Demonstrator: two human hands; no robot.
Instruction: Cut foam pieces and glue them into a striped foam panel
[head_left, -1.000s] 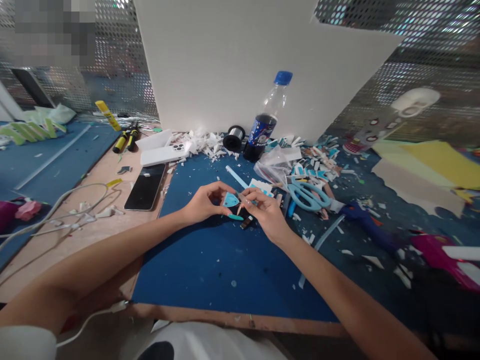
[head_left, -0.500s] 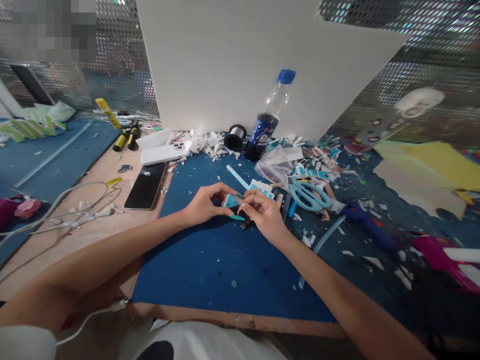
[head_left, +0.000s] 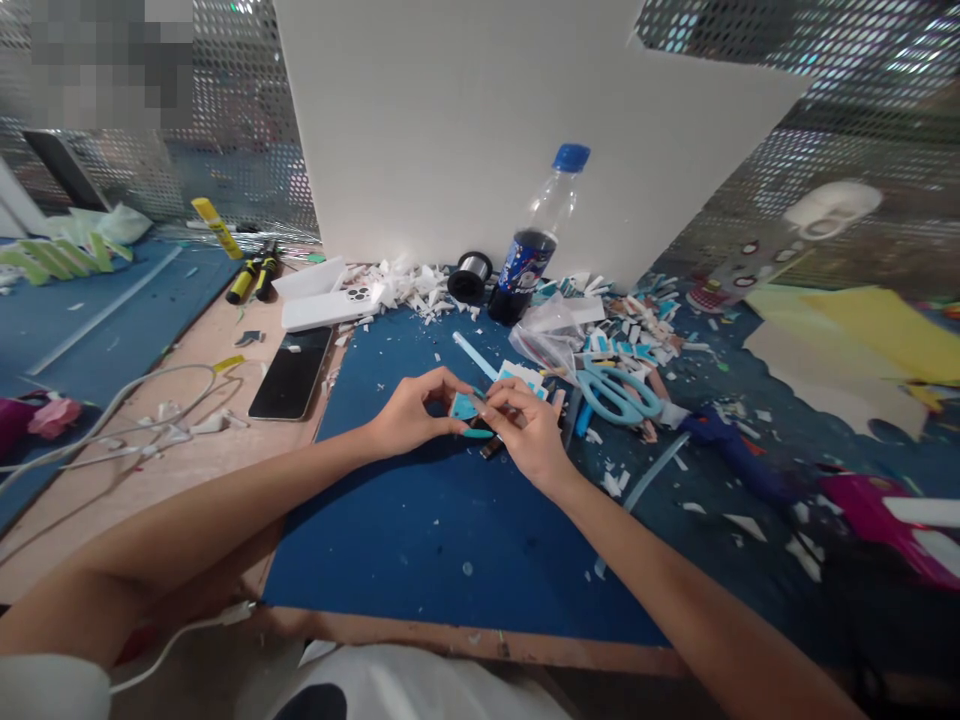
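Mid-fiddle here: my left hand [head_left: 409, 415] pinches a small light-blue foam piece [head_left: 463, 407] over the middle of the desk's blue mat [head_left: 420, 530], while my right hand [head_left: 529, 425] has its fingers closed on its other edge. I reckon the next move needs steady, fine pressing.

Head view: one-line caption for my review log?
Left hand and right hand pinch a small blue foam piece above a scrap-littered blue mat.
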